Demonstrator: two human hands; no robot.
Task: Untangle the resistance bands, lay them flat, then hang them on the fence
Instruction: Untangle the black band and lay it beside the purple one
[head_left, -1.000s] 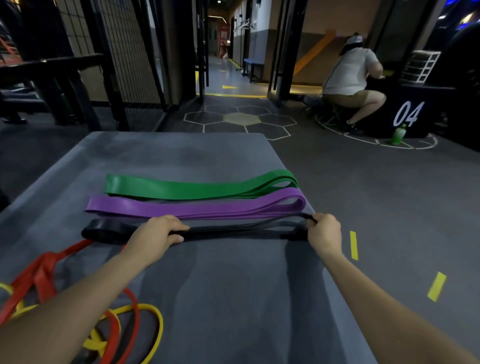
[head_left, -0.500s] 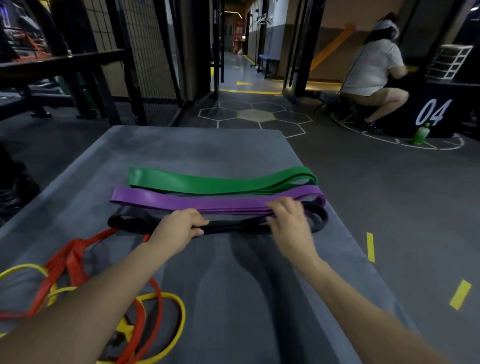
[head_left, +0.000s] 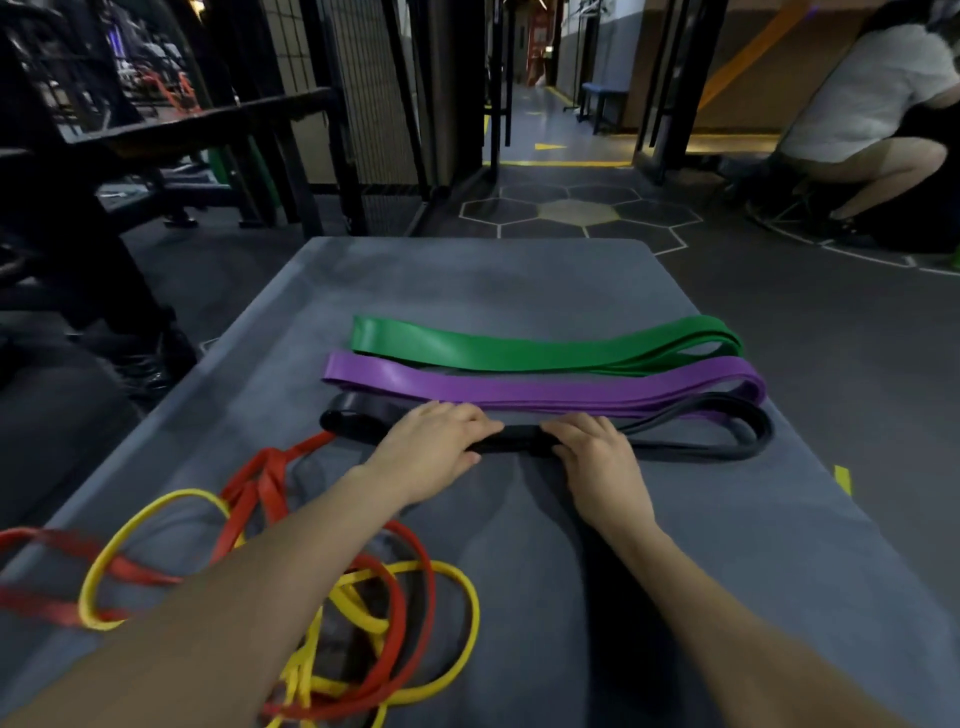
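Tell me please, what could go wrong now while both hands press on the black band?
1. The right end of the black band bulges open and overlaps the purple band; smoothing it may drag the purple one askew.
2. The left hand and right hand sit close together mid-band, so the ends could spring out of line.
3. The red band and yellow band lie tangled under the left forearm, which might snag them.
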